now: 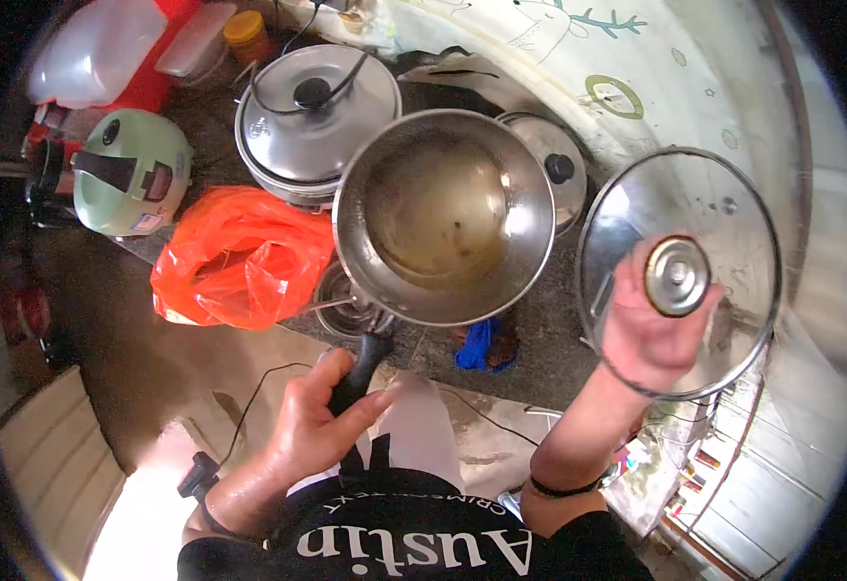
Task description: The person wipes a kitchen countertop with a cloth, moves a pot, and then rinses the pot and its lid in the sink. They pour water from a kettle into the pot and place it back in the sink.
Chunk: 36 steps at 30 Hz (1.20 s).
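My left hand (pixel 329 414) is closed round the black handle (pixel 362 374) of a steel wok (pixel 445 218). A little yellowish liquid with dark specks lies in the wok's bottom. At the right, my right hand (pixel 659 327) holds a round glass lid (pixel 739 290) with a metal rim; the hand shows through the glass, under the lid's round metal centre. The lid is beside the wok, not touching it. Under the wok's near left edge, a glass-topped burner or dish (pixel 340 319) is partly hidden.
Behind stand a lidded steel pot (pixel 278 145) and a smaller lidded pot (pixel 572 141). A red plastic bag (pixel 242 269), a green rice cooker (pixel 133 174) and plastic containers (pixel 97 58) are at the left. A blue cloth (pixel 476 347) lies near the counter's front edge.
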Tool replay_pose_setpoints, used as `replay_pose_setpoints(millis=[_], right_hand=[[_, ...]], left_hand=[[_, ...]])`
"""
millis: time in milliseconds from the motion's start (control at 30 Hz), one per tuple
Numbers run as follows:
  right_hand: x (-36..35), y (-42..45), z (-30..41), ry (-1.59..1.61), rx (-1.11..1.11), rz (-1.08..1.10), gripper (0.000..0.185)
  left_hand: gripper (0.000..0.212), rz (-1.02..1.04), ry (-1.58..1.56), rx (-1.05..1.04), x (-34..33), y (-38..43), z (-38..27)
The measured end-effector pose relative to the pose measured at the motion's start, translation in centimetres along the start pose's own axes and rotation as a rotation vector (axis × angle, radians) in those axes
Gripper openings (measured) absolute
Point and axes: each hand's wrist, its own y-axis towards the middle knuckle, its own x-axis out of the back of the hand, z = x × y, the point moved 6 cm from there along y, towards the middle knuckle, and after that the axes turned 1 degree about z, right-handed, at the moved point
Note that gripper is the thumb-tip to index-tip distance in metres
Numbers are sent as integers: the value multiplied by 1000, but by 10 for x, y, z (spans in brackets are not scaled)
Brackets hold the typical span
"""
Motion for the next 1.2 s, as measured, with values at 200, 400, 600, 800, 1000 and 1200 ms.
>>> replay_pose_setpoints(millis=[200,400,600,800,1000,1200], right_hand=[[18,-9,31,87,26,-45,61],[14,-14,42,52,66,8,60],[8,-13,45,52,50,-8,55],[13,-16,52,70,45,-25,60],[22,-17,56,128,-13,43,62],[31,-17,58,135,-75,101,64]], left_hand=[[35,107,-79,-173,10,-14,-5],[40,108,-174,-115,13,-31,-7],[37,112,-162,-279,18,-39,-15],[43,223,-120,-380,18,-51,-21],[43,247,14,-610,20,-63,-34],[28,341,-42,-662,16,-75,-38]])
